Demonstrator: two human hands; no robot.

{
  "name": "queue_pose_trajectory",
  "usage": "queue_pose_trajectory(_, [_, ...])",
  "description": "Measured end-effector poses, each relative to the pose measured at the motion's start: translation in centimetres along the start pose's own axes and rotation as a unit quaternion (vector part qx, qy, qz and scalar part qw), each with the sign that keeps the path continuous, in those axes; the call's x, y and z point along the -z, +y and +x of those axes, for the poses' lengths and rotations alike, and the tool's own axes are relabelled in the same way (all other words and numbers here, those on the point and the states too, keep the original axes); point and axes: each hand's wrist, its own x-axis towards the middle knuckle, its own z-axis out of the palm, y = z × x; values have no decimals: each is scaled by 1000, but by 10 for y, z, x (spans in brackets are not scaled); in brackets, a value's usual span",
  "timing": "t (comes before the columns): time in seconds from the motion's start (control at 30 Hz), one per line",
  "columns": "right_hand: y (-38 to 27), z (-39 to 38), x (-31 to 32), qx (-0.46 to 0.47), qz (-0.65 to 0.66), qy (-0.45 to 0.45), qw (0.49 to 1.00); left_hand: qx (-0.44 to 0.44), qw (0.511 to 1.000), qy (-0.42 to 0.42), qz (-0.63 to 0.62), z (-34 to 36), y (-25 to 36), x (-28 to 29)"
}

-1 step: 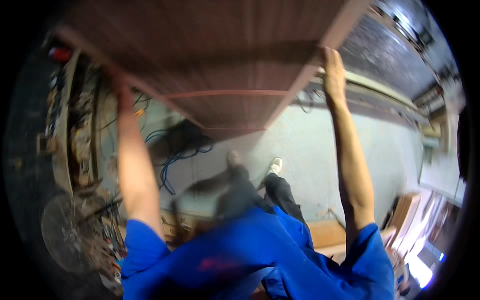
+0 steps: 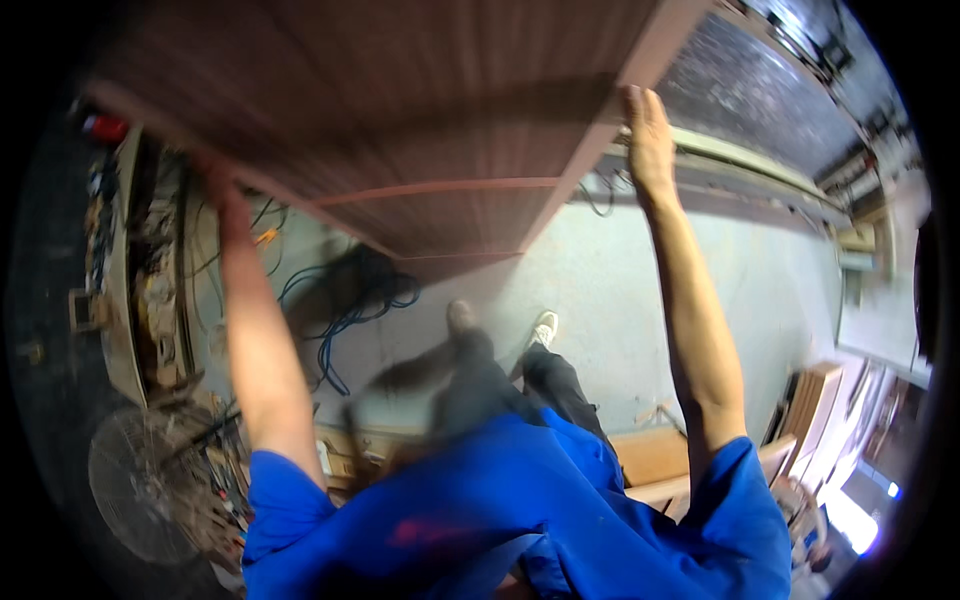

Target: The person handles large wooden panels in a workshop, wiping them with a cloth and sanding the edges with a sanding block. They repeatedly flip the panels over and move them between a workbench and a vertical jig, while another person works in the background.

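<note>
A tall brown wooden panel [image 2: 400, 120], shaped like a door with paler edge strips and a cross strip low down, stands in front of me and fills the top of the view. My right hand [image 2: 650, 140] holds its right edge, fingers stretched up along the strip and palm against the side. At the left edge is my left hand [image 2: 222, 190], dark and blurred; its fingers cannot be made out clearly, but it bears on the panel. Both arms reach forward, spread to the panel's width. The panel's upper end lies outside the view.
Coiled blue hose [image 2: 345, 325] lies on the grey floor [image 2: 600, 290] left of my shoes [image 2: 544, 328]. A cluttered shelf [image 2: 155, 290] and a round fan [image 2: 140, 485] stand at left. At right are a dark-topped bench [image 2: 755, 90] and leaning boards [image 2: 812, 400].
The panel and both my hands sit slightly farther left in the view. My hold on the edges looks the same.
</note>
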Motion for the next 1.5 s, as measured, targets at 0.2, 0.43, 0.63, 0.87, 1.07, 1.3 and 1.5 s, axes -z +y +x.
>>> queue_pose_trajectory(0.2, [3,-31,23,-9,133,8,991,128,970,64,-197,-30,13,-3])
queue_pose_trajectory(0.43, [117,-111,11,-69,104,-99,987,56,994,-20,-92,-116,-128,-21])
queue_pose_trajectory(0.63, [84,-134,2,-12,194,-24,981,-66,981,21,183,-116,-161,56])
queue_pose_trajectory(0.87, [58,-156,143,-67,341,120,930,-29,978,78,192,-187,49,-27])
queue_pose_trajectory(1.07, [107,-169,306,-114,443,260,850,-132,968,108,184,-282,266,-127])
queue_pose_trajectory(1.3, [239,-203,505,-240,447,396,765,-213,958,58,183,-374,468,-302])
queue_pose_trajectory(1.5, [356,-230,590,-274,513,390,714,-114,983,26,142,-454,462,-437])
